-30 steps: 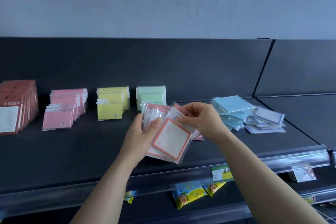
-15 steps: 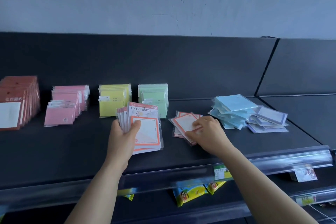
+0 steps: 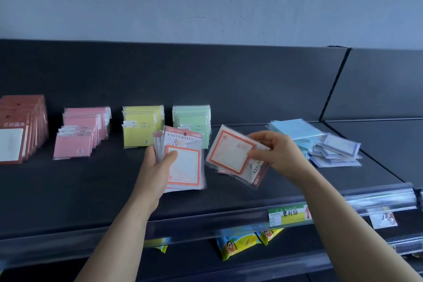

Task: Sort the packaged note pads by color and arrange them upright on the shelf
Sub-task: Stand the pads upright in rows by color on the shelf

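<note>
My left hand (image 3: 158,167) grips an upright stack of orange-bordered white note pad packs (image 3: 185,162), thumb across the front one, their lower edges near the dark shelf (image 3: 91,190). My right hand (image 3: 274,153) pinches a few more orange-bordered packs (image 3: 231,155), tilted and lifted just above the shelf, to the right of the held stack. Sorted rows stand upright along the back: pink pads (image 3: 77,139), yellow pads (image 3: 139,128) and green pads (image 3: 194,121).
Red-brown packs (image 3: 20,128) stand at the far left. A loose heap of light blue pads (image 3: 295,130) and purple-bordered pads (image 3: 336,151) lies at the right. A clear price rail (image 3: 343,201) with a green-yellow label (image 3: 288,215) runs along the front edge; snack bags (image 3: 238,245) hang below.
My right hand has lifted the few orange-bordered packs off the shelf and tilted them. My left hand still holds its stack upright in about the same place.
</note>
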### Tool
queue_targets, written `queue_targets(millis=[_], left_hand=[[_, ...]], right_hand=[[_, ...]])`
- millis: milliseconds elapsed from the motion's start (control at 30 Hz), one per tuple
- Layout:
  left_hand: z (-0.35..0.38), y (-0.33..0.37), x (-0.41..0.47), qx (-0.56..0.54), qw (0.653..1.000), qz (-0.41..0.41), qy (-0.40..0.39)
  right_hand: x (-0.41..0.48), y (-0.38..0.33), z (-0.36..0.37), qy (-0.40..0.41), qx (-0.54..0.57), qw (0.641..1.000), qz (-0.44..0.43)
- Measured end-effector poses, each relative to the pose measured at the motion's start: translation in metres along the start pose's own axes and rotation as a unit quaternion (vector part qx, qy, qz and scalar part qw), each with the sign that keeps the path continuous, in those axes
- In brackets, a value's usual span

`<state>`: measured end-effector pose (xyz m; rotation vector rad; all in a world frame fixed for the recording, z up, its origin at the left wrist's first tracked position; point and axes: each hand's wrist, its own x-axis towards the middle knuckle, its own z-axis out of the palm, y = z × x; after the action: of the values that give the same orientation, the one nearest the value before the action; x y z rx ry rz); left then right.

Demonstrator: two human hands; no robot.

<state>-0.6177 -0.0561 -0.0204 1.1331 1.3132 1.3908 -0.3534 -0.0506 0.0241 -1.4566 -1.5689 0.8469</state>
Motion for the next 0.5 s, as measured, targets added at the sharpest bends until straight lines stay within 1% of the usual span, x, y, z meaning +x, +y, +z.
queue_targets(millis=[100, 167, 233, 267, 333, 400, 467, 500], left_hand=[[0.005, 0.006, 0.000, 0.042, 0.999, 0.023, -0.024], [0.009, 0.010, 0.001, 0.077, 0.996, 0.042, -0.035], [0.012, 0.014, 0.002, 0.100, 0.992, 0.059, -0.040], [0.012, 0.015, 0.003, 0.111, 0.990, 0.066, -0.047], [0.015, 0.017, 0.003, 0.129, 0.986, 0.078, -0.074], [0.021, 0.020, -0.001, 0.131, 0.982, 0.085, -0.109], [0.027, 0.023, -0.004, 0.125, 0.979, 0.075, -0.142], [0.027, 0.021, -0.004, 0.131, 0.978, 0.068, -0.144]], right_hand=[[-0.001, -0.011, -0.007, -0.078, -0.014, 0.997, -0.015], [0.001, -0.016, -0.010, -0.095, -0.008, 0.995, -0.017], [0.004, -0.021, -0.014, -0.095, 0.006, 0.995, -0.016], [0.006, -0.023, -0.014, -0.096, -0.004, 0.995, -0.022], [0.009, -0.027, -0.008, -0.097, -0.039, 0.994, -0.036], [0.011, -0.028, 0.005, -0.090, -0.052, 0.993, -0.050], [0.012, -0.028, 0.021, -0.084, -0.025, 0.994, -0.069], [0.014, -0.025, 0.027, -0.066, -0.006, 0.995, -0.075]])
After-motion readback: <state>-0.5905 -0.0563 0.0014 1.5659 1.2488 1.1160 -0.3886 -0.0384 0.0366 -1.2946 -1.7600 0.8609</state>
